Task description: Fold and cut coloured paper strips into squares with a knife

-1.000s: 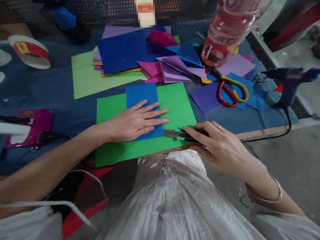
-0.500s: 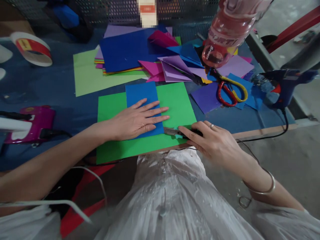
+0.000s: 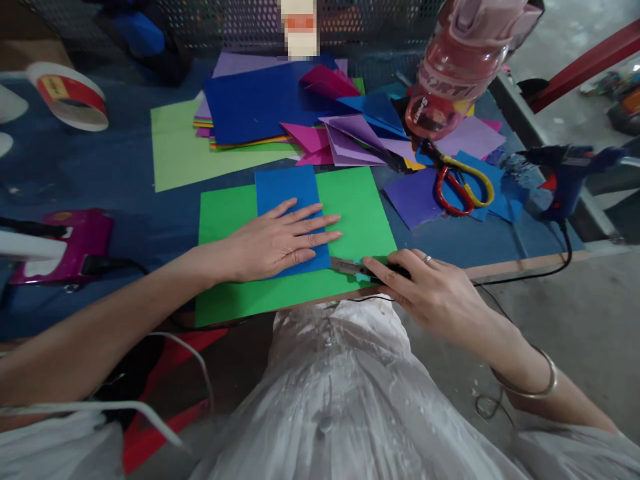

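Note:
My left hand [image 3: 280,241] lies flat with its fingers spread on a blue paper strip [image 3: 286,183], pressing it onto a larger green sheet [image 3: 349,200]. At the near edge of the green sheet, my right hand [image 3: 420,283] is closed around a black-handled bladed tool [image 3: 347,267]. Its grey metal tip touches the strip's lower right corner, and bits of teal show beside the blade. My fingers cover most of the handle, so I cannot tell whether it is a knife or scissors.
Behind lie stacked coloured papers [image 3: 260,100] and a pink bottle [image 3: 450,80]. Red-and-yellow-handled scissors [image 3: 463,187] and a blue glue gun [image 3: 567,177] are at the right. At the left are a tape roll [image 3: 90,119] and a magenta device [image 3: 93,230] with cords.
The view has shifted slightly. My right hand has slid a little to the right and nearer to me, with the tool's tip still at the strip's corner. My left hand stays on the strip.

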Available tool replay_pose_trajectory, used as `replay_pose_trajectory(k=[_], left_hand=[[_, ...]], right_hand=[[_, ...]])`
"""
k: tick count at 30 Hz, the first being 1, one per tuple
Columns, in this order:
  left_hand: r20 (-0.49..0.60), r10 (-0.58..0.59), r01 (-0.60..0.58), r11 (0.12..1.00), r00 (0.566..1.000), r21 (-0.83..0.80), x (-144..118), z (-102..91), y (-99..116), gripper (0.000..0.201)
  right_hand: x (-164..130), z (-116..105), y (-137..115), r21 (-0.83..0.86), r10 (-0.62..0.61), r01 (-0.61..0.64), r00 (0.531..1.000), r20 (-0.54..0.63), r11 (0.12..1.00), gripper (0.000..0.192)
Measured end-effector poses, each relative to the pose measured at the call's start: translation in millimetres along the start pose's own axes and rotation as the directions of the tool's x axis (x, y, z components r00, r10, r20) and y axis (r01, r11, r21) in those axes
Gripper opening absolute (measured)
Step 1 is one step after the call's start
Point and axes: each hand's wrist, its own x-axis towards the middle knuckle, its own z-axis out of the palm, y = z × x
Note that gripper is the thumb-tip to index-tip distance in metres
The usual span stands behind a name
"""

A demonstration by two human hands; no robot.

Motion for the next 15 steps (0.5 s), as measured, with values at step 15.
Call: replay_pose_trajectory(k=[15], left_hand=[[-0.04, -0.062, 0.061, 0.998, 0.997, -0.027, -2.3, -1.9, 6.6, 0.055]], right_hand=[[2.6, 4.4, -2.6, -0.047, 0.004, -0.003, 1.0, 0.012, 0.999, 0.04]])
